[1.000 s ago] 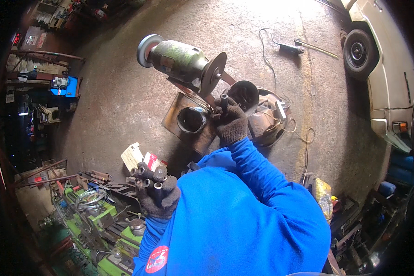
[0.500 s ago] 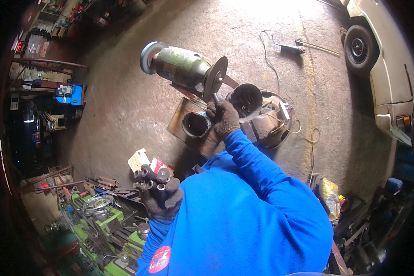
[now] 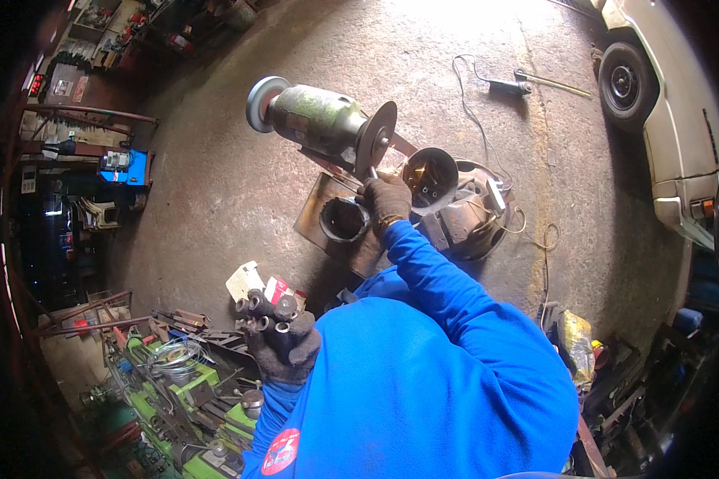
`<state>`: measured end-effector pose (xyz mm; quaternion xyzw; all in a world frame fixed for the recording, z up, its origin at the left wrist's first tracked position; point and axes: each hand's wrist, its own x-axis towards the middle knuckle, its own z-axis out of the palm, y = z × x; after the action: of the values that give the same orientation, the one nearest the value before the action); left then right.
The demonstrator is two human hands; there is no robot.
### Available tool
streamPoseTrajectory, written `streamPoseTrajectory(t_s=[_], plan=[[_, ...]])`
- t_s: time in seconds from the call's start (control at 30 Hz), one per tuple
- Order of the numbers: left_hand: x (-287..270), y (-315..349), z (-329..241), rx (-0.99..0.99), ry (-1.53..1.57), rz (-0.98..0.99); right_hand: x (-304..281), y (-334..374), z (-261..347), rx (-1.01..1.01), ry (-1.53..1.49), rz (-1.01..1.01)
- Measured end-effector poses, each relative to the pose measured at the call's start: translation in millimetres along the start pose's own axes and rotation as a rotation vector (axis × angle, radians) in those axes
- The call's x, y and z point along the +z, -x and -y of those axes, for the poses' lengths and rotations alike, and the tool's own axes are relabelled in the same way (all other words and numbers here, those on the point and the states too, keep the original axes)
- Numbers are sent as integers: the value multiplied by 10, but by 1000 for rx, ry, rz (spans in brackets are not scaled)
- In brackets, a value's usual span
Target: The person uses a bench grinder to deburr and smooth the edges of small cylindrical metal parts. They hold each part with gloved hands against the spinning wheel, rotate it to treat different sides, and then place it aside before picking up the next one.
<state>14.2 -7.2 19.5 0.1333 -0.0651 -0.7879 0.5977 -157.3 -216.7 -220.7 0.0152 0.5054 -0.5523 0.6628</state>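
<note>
In a dark glove, my right hand [image 3: 388, 198] is closed on a short metal tube [image 3: 372, 172]. The tube's end is at the lower edge of the dark disc [image 3: 376, 140] on a greenish bench grinder [image 3: 318, 116]. Yellow-orange sparks [image 3: 428, 172] streak inside the round metal container [image 3: 414, 168] just right of the disc. Low on the left, my gloved left hand [image 3: 284, 351] grips several short metal tubes [image 3: 283, 328], with their hollow ends upward. A paler wheel [image 3: 264, 104] sits on the grinder's far end. The fingertips of my right hand are partly hidden.
An open round can [image 3: 344, 219] stands below the grinder. At left lies green machinery [image 3: 192, 383] with coiled wire. A corded power tool [image 3: 510, 86] and a long-handled tool [image 3: 555, 82] rest on the floor near a vehicle [image 3: 687, 136]. A blue-painted machine [image 3: 136, 166] stands far left.
My right hand has turned slightly, bringing the tube's end against the disc's edge. Sparks now show in the round container. My left hand still grips its tubes.
</note>
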Motion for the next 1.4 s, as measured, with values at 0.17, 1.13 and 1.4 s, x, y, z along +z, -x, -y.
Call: streamPoseTrajectory(t_s=[0.17, 1.13, 1.4], plan=[[-45, -6, -5, -20, -19, 35, -96, -108, -120, -209, 382, -75], [-58, 68, 28, 23, -31, -90, -203, -197, 341, -197, 420, 66], [-34, 23, 61, 6, -43, -39, -273, -379, 211, -112, 344, 80]])
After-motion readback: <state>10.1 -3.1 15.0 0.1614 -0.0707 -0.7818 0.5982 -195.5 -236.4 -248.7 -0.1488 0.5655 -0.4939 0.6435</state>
